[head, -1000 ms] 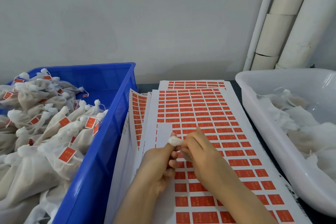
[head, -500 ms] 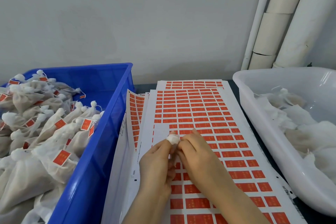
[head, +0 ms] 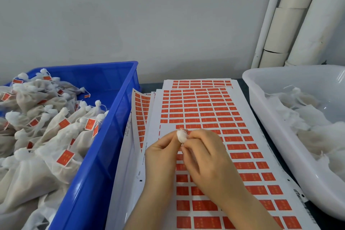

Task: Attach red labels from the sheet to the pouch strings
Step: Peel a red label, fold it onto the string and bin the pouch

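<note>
two hands meet over the white backing sheet (head: pixel 168 131) of small red rectangular sticker labels (head: pixel 205 206), at the row whose left end is already bare. my left hand (head: pixel 160 155) has its fingers curled, and the fingertip with the white wrap (head: pixel 181 135) (a wrap as far as i can judge, not a pouch top) presses against the fingertips of my right hand (head: pixel 205 155), which are curled in tight too. whatever sits between them is hidden, so i cannot tell whether i have a label pinched or only its edge under a nail. no pouch lies on the sheet. the tagged white mesh drawstring pouches (head: pixel 37 136) lie in the blue plastic crate (head: pixel 104 155) left of the sheet, the untagged pouches (head: pixel 317 136) in the white plastic tub (head: pixel 317 78) right of it. i judge a label to be feather-light, limp and tacky on its back: best lifted by one corner and peeled low and slowly, so it does not curl onto itself before it goes to a pouch.
</note>
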A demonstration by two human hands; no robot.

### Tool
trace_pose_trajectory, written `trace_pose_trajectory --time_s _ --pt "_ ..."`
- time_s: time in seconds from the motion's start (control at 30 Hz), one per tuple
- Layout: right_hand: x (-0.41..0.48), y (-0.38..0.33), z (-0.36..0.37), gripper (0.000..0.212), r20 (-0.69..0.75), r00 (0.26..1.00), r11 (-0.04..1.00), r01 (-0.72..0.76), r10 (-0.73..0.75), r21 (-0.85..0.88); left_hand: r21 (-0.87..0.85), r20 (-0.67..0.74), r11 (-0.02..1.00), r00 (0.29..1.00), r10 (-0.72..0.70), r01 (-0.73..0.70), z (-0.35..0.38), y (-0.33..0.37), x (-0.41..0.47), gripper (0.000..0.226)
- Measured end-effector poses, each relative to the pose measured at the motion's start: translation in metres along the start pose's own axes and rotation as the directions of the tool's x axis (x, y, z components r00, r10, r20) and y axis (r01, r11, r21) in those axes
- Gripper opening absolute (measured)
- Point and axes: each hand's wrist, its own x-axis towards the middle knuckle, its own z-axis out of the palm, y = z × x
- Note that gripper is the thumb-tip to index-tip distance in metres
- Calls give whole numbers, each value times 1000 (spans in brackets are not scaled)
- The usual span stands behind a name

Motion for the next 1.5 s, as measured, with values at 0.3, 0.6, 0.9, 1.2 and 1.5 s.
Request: trace_pose_trajectory --time_s 0.3,0.6,0.9,1.2,1.5 --pt "3 5 -16 26 225 949 889 -290 220 355 63 151 996 987 48 -58 -11 3 8 19" --pt "8 18 -20 9 85 977 938 -213 197 273 181 339 978 940 32 -99 -23 6 13 19" --pt "6 18 -19 8 224 971 962 -139 85 235 178 489 982 871 -33 -63 -29 11 10 17" --pt "10 8 -19 20 371 823 640 -568 431 517 224 325 974 945 -37 -39 -22 6 12 24" --pt "7 2 -11 35 438 784 590 -620 440 518 43 251 999 968 -22 12 -10 5 6 27"
